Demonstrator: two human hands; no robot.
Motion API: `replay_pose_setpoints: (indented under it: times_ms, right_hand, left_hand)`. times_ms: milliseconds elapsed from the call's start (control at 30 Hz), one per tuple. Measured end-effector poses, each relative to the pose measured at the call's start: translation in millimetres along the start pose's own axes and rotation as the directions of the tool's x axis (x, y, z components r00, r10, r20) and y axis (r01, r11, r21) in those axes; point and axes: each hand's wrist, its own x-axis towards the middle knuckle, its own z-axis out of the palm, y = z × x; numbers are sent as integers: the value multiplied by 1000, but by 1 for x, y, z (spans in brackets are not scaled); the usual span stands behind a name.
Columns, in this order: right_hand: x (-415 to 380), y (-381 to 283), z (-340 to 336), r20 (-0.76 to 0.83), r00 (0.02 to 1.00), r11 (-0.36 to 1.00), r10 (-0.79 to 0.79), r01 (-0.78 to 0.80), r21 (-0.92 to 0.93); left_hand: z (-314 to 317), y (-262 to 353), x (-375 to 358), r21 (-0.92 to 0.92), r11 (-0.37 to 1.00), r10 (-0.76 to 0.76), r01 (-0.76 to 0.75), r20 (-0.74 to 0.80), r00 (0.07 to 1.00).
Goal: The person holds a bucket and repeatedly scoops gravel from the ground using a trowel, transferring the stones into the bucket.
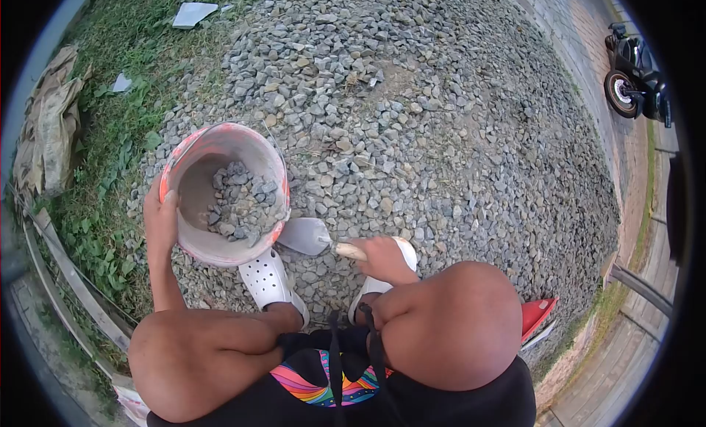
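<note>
A red-orange bucket (193, 252), smeared with grey inside and tilted so that its mouth faces me, stands on the gravel at the left. Grey stones (246, 199) lie inside it. My left hand (160, 214) grips the bucket by its left rim, fingers round the outside. In my right hand (386, 259) is a trowel (305, 236), held by its light wooden handle. The flat metal blade points left, its tip right at the bucket's lower right side, low over the gravel.
Loose gravel (412, 148) spreads around my white clogs (266, 280). Grass (110, 155) and crumpled sacking (48, 126) border it on the left, beside wooden planks (81, 313). A red object (537, 317) lies by my right knee. A motorcycle (636, 78) is parked at the far right.
</note>
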Motion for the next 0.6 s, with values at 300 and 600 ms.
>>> replay_pose_setpoints:
  times_ms: [300, 600]
  right_hand:
    - [-31, 10, -75, 244, 962, 906, 123, -209, 367]
    - [-61, -207, -221, -145, 827, 772, 543, -560, -302]
  left_hand:
    - [-4, 3, 3, 21, 999, -50, 50, 21, 999]
    - [-4, 0, 8, -9, 999, -52, 52, 23, 998]
